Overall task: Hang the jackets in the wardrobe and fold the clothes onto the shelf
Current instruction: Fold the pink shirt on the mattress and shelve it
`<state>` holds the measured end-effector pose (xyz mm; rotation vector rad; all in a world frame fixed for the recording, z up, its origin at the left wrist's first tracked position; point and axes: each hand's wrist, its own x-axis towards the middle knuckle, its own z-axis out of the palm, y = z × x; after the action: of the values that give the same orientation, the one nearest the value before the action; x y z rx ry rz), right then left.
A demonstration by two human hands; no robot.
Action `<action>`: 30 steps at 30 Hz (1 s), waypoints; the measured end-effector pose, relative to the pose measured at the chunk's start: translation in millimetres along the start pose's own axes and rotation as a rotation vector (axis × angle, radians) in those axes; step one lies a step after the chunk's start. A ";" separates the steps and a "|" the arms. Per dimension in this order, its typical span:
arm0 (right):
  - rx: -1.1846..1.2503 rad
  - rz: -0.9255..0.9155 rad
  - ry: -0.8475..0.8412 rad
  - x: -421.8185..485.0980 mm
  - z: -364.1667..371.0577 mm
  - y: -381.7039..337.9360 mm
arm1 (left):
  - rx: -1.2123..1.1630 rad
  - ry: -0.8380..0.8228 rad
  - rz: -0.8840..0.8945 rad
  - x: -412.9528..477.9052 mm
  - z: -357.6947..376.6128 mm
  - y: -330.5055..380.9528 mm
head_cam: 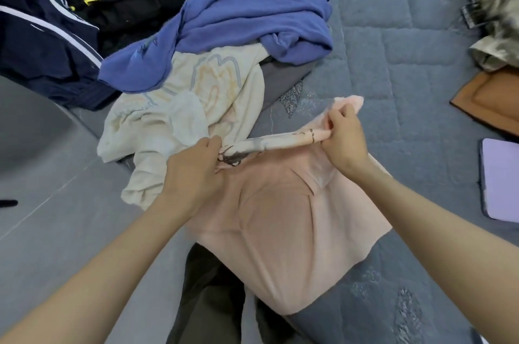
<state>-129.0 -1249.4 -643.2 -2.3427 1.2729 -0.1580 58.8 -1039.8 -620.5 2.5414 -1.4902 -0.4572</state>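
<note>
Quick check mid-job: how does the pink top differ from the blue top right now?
The pink top is gripped by the left hand and the right hand, one edge pulled taut between them; the blue top lies untouched. The pink top spreads fairly smooth; the blue top is crumpled, partly over the cream garment. Neither is folded yet, and both are on the grey bed.
</note>
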 end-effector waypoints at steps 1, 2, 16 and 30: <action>-0.044 -0.013 -0.032 -13.4 -4.4 6.3 | 0.014 -0.018 0.004 -11.5 1.8 8.4; -0.071 -0.021 -0.060 -27.4 -8.5 13.6 | 0.028 -0.048 0.013 -24.1 5.8 16.6; -0.262 0.135 -0.293 -180.5 -15.7 133.4 | 0.095 -0.630 0.033 -176.1 133.7 132.4; 0.765 1.001 0.007 -231.7 31.4 103.0 | -0.168 -0.179 -0.159 -71.0 96.8 128.6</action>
<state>-328.4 -1096.7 -690.0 -0.9322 1.8086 -0.2534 -112.3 -1039.5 -661.7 2.5511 -1.2464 -0.8162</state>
